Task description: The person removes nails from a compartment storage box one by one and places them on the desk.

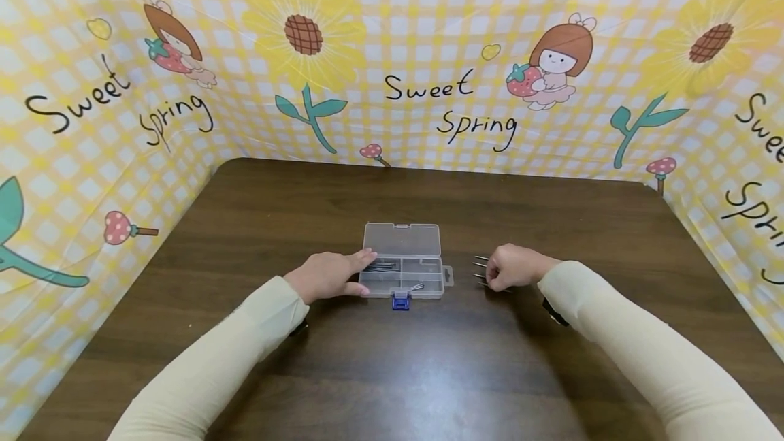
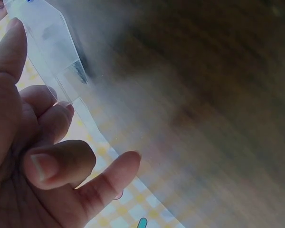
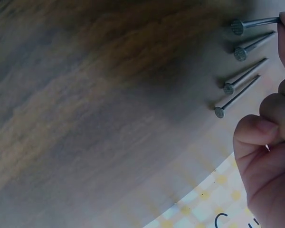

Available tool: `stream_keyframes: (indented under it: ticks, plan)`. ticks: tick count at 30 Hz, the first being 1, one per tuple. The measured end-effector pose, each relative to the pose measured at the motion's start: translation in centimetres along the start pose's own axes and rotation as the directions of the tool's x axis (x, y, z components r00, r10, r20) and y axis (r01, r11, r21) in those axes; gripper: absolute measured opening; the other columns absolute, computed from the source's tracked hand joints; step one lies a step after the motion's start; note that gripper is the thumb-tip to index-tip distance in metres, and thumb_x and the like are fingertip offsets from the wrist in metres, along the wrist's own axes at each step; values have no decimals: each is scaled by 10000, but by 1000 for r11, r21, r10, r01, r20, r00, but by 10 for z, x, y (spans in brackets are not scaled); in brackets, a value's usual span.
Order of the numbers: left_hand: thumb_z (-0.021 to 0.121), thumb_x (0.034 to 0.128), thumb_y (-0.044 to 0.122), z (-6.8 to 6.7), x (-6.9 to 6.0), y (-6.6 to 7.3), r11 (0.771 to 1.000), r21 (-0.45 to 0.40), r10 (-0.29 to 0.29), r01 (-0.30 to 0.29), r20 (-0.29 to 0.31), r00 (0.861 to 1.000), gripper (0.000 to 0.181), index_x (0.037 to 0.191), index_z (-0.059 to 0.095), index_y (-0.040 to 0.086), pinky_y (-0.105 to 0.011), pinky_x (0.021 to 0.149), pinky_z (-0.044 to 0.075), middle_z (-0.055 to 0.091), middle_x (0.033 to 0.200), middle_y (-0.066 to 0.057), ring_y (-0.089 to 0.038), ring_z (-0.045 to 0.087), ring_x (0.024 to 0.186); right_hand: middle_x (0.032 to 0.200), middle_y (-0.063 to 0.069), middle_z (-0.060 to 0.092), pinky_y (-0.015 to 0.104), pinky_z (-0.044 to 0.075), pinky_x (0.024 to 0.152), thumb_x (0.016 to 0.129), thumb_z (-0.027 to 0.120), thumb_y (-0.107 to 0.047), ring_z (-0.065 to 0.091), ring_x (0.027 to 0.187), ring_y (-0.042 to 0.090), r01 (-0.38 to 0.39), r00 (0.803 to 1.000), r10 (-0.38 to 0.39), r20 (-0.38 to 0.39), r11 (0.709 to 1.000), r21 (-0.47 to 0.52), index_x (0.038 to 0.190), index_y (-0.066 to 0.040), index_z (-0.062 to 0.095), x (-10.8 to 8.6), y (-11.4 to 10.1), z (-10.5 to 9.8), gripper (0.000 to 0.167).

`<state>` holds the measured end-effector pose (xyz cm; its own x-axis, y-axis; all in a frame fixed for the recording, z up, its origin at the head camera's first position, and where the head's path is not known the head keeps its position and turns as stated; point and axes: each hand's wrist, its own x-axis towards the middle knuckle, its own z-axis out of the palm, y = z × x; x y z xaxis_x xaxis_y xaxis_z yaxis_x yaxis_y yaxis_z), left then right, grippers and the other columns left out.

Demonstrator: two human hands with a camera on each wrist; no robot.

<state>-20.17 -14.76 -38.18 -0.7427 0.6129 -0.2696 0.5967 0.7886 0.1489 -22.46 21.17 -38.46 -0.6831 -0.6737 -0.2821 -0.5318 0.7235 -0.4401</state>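
Observation:
A clear plastic compartment box [image 1: 421, 276] lies with its lid [image 1: 401, 240] raised at the back; nails [image 1: 382, 267] lie in the back left compartment and a few [image 1: 417, 286] at the front. My left hand [image 1: 327, 274] rests against the box's left end, thumb near the front corner and a finger near the back one. In the left wrist view that hand [image 2: 47, 156] has spread, bent fingers beside the box [image 2: 50, 47]. To the right of the box, my right hand [image 1: 511, 267] pinches the end of a nail [image 3: 259, 22], beside other nails [image 3: 240, 95] on the table.
The brown wooden table [image 1: 392, 373] has a back edge against a yellow checked cloth [image 1: 429, 39] with flowers and lettering, which also stands at both sides. A blue latch [image 1: 401, 302] sticks out at the box's front, and a clear hanging tab [image 1: 449, 275] at its right.

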Motion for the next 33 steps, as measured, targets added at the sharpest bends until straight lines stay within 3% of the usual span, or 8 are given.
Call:
stream_keyframes:
  ticks: [7, 16, 20, 24, 33]
  plan:
    - [594, 901, 442, -1, 0, 1, 1000, 5, 9, -9, -8, 1000, 731, 1478, 368, 55, -430, 812, 497, 334, 1521, -98, -335, 625, 1049, 593, -117, 517, 231, 393, 575, 748, 604, -43, 432, 553, 22, 30, 998, -30, -51, 1000, 2, 673, -101, 666, 0, 3, 2, 113]
    - [581, 876, 499, 0, 2, 2, 994, 108, -3, 5, -12, 1000, 755, 1473, 390, 79, -370, 641, 504, 364, 1510, -61, -284, 662, 840, 609, -115, 530, 226, 389, 571, 757, 608, -36, 434, 561, 26, 19, 999, -17, -49, 999, 35, 696, -93, 678, -2, 5, 8, 108]
    - [580, 878, 497, -1, 2, 3, 995, 102, -4, 4, 2, 1000, 758, 1479, 377, 81, -373, 641, 503, 350, 1517, -60, -277, 650, 746, 608, -114, 532, 221, 383, 563, 751, 607, -29, 433, 562, 26, 8, 999, -6, -43, 999, 32, 696, -85, 684, -2, 5, 10, 110]
    - [580, 879, 497, 0, 2, 3, 996, 91, -2, 1, 8, 1000, 761, 1482, 372, 82, -366, 642, 500, 345, 1519, -62, -278, 651, 761, 610, -106, 540, 222, 388, 560, 750, 610, -27, 437, 560, 30, 1, 999, 0, -43, 1000, 28, 701, -76, 692, -2, 4, 9, 107]
    - [591, 868, 508, -4, 0, 2, 996, 85, -20, 19, 14, 1000, 770, 1489, 367, 111, -307, 521, 411, 340, 1523, -39, -231, 585, 614, 623, -101, 560, 223, 401, 565, 753, 624, -39, 453, 569, 30, 3, 999, -1, -43, 999, 42, 711, -70, 700, 1, 2, 7, 92]
